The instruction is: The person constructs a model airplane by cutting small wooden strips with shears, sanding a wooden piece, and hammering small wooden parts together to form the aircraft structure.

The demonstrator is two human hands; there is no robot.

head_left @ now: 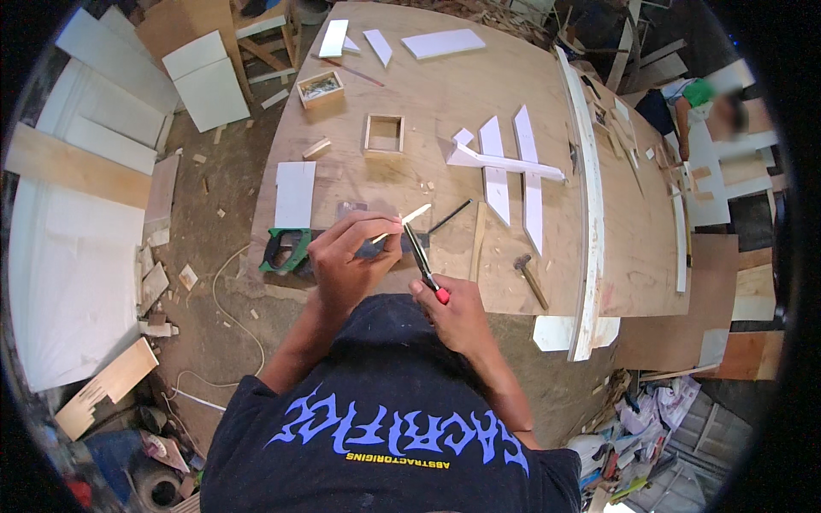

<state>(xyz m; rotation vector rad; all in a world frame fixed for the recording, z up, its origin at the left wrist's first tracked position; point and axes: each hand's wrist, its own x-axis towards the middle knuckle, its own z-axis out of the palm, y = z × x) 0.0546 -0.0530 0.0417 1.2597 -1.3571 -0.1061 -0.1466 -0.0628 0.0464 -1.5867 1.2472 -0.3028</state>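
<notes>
My left hand [355, 256] grips a thin pale strip [417, 211] between fingers and thumb, above the plywood table's front. My right hand [449, 312] is closed around a red-and-black utility knife [430, 283], whose long blade rests against or very near the strip. Below and left of my left hand lies a green-handled saw [282, 250], its blade partly hidden by that hand. A thin dark rod [453, 214] lies just right of the strip, a wooden lath [476, 244] beside it. Farther right is a hammer [531, 282].
The plywood table [479, 85] bears white boards [443, 43], crossed white pieces [496, 171], an open wooden box [385, 120], a box of small parts [321, 86] and a long batten [590, 256]. Panels [85, 214] and a cable [218, 299] lie left. At upper right another person [701, 111] bends over boards.
</notes>
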